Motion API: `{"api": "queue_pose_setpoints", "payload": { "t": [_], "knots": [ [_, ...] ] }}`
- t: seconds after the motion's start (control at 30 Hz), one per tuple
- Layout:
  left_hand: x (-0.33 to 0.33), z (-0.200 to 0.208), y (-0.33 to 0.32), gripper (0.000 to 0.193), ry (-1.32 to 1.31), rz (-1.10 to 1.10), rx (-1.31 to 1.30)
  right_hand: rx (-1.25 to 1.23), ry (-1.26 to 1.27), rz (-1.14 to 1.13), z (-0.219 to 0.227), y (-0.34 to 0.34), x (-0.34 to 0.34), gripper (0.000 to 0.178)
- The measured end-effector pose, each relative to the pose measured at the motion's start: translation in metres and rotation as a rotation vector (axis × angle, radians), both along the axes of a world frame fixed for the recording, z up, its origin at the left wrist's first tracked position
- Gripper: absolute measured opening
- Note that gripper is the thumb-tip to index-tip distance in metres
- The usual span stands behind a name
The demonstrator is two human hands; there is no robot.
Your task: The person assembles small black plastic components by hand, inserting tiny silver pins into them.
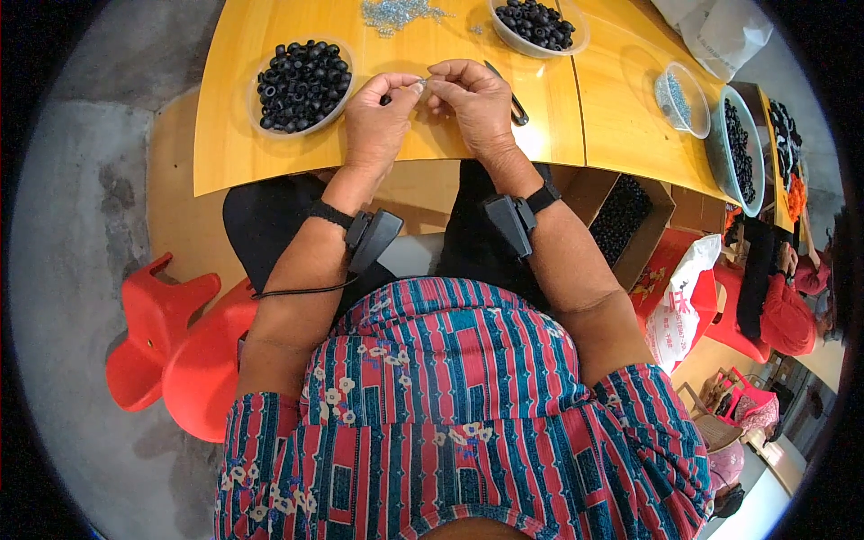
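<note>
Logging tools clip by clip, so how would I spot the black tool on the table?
On the yellow table, find the person's right hand. The black tool lies just right of it. Its long, slim shape sets it apart from the small, chunky black beads nearby.

A bowl (299, 133) blocks the left hand's (378, 121) outer side, a black tool (519, 112) the right hand's (483, 106). Ahead, yellow table (418, 49) lies open up to pale beads (392, 13).

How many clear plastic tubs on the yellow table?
3: a large tub left of the left hand; a second tub beyond the right hand, cut by the picture's top edge; a small tub beside the teal basin. More may be hidden.
</note>
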State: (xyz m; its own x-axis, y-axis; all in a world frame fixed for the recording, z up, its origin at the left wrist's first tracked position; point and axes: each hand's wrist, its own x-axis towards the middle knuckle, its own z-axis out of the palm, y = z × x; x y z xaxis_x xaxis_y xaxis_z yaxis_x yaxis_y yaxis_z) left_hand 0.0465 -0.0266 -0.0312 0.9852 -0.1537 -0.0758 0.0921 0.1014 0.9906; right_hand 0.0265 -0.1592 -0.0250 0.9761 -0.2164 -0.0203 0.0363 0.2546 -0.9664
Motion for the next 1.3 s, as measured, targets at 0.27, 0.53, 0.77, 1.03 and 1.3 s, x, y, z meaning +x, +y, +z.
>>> {"api": "queue_pose_setpoints", "payload": {
  "t": [0.27,0.53,0.77,1.03,1.3],
  "knots": [
    [-0.001,0.002,-0.001,0.009,0.04,0.005,-0.044,-0.071,-0.057,-0.122,-0.005,0.007,0.001,0.012],
    [-0.002,0.003,-0.001,0.009,0.041,0.035,-0.06,-0.182,-0.087,-0.127,-0.006,0.012,-0.001,0.014],
    [-0.002,0.004,-0.001,0.011,0.074,0.048,-0.067,-0.253,-0.064,-0.1,-0.014,0.009,0.002,0.017],
    [-0.002,0.003,-0.001,0.011,0.074,0.051,-0.115,-0.383,-0.092,-0.137,-0.015,0.008,0.003,0.012],
    [-0.002,0.003,-0.001,0.011,0.079,0.03,-0.14,-0.316,-0.044,-0.092,-0.01,0.008,0.001,0.012]
  ]
}}
